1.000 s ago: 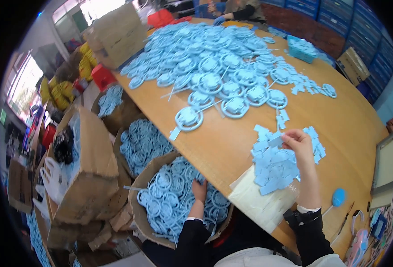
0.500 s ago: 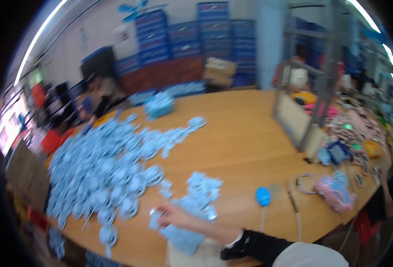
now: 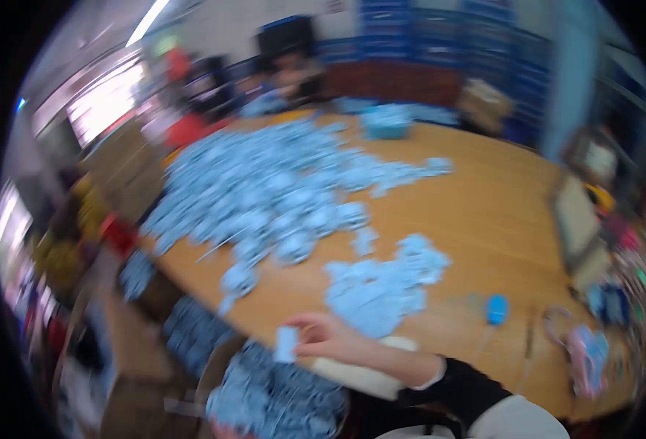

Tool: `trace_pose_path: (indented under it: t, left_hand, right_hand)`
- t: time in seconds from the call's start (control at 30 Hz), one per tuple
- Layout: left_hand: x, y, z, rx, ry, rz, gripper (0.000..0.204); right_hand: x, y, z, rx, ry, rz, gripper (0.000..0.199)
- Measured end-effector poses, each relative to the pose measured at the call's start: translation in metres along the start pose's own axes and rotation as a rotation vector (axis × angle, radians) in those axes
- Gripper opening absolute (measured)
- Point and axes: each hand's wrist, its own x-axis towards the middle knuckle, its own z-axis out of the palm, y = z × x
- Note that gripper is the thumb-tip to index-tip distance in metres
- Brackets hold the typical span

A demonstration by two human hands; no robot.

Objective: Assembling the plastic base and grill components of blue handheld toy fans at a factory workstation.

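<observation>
Table [image 3: 484, 212], broad, round-edged and wooden, is filling most of the blurred view. Across its far left part a wide spread of pale blue parts [image 3: 279, 190] is lying, disc-like pieces mixed with flat ones. A smaller heap [image 3: 381, 285] of the same blue pieces is sitting nearer, just beyond the right hand and slightly to its right. Below the table edge, a bin [image 3: 272, 399] holding more blue discs is standing directly under the hand, with cardboard boxes [image 3: 129, 168] ranged along the left side. A small blue knob on a stick [image 3: 496, 309] is lying on the table to the right of the heap.

Right hand [image 3: 330, 338] is reaching leftward across the lower centre, forearm entering from the lower right in a dark sleeve. Its fingers are pinching closed on a tag [image 3: 286, 344], a small pale blue rectangle. The tag is projecting from the fingertips to the hand's left, long axis roughly upright, hanging over the gap between table edge and bin. The bin lies below and just left of it; the heap lies up and to the right.

Left hand is not showing; its state cannot be told.
</observation>
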Motion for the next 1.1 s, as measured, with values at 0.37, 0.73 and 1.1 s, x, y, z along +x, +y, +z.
trace_pose_path:
  t: [0.37, 0.73, 1.1]
  left_hand:
    - [-0.032, 0.096, 0.041, 0.128, -0.195, 0.426, 0.074]
    - [-0.035, 0.093, 0.046, 0.312, -0.148, 0.483, 0.060]
    - [-0.037, 0.087, 0.035, 0.341, -0.099, 0.375, 0.058]
  right_hand:
    - [-0.024, -0.025, 0.092, -0.064, -0.107, -0.010, 0.040]
    - [-0.021, -0.018, 0.096, -0.439, -0.083, -0.262, 0.039]
    - [-0.019, -0.007, 0.105, -0.348, -0.045, -0.182, 0.033]
